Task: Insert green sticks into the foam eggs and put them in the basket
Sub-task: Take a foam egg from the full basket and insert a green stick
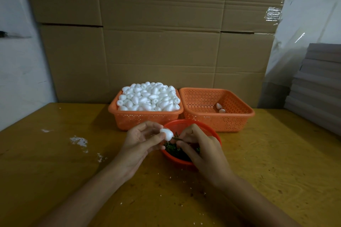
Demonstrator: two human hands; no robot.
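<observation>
1. The wooden table (55, 153) carries everything, with white crumbs (79, 141) scattered on its left side; judged from the layout, the job is barely begun.
2. The left orange basket (144, 119) is heaped above its rim with plain foam eggs (147, 96) — nearly the whole supply is left to do.
3. The right orange basket (230, 121), just beside it, holds only two eggs (220, 108) near its far right corner; these are probably finished ones, though any sticks in them are too small to make out.
4. The red bowl (186, 123) stands in front of both baskets with a heap of green sticks (173, 150) inside; both hands hover over it.
5. The left hand (140, 140) is turned palm inward, fingers and thumb curled round one held egg (166, 133) above the bowl's left rim.
6. The right hand (199, 145) lies back upward; thumb and forefinger pinch a single stick (176, 138), the other fingers loosely bent toward the bowl.
7. The stick's end meets the held egg — insertion looks like the step in hand; how deep it sits cannot be told.
</observation>
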